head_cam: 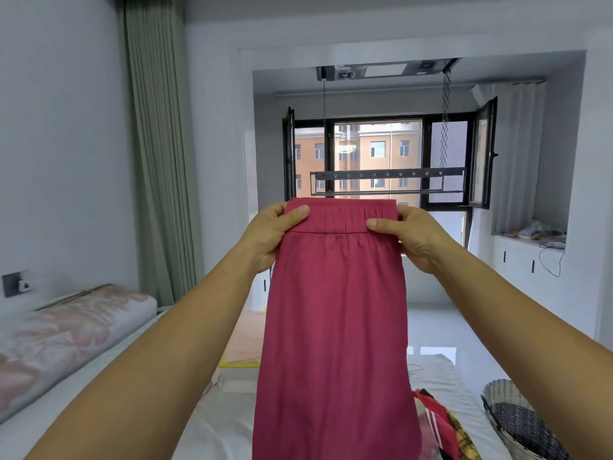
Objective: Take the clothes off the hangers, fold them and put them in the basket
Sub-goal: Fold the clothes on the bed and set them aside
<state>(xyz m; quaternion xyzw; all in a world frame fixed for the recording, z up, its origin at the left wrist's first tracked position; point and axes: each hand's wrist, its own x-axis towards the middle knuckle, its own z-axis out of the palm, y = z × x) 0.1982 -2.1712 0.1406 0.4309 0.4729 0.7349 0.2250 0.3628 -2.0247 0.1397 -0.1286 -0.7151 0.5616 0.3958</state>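
A dark pink garment with an elastic waistband (335,310) hangs straight down in front of me, held up at chest height. My left hand (268,237) pinches the left end of the waistband, thumb in front. My right hand (414,237) pinches the right end the same way. The cloth's lower part runs out of the frame at the bottom. A woven grey and black basket (510,423) stands on the bed at the lower right. No hanger shows on the garment.
A white bed (232,423) lies below, with a floral pillow (66,330) at the left. More clothes (441,426) lie beside the basket. A ceiling drying rack (386,182) hangs bare before the window. A yellow and peach item (245,340) lies behind the garment.
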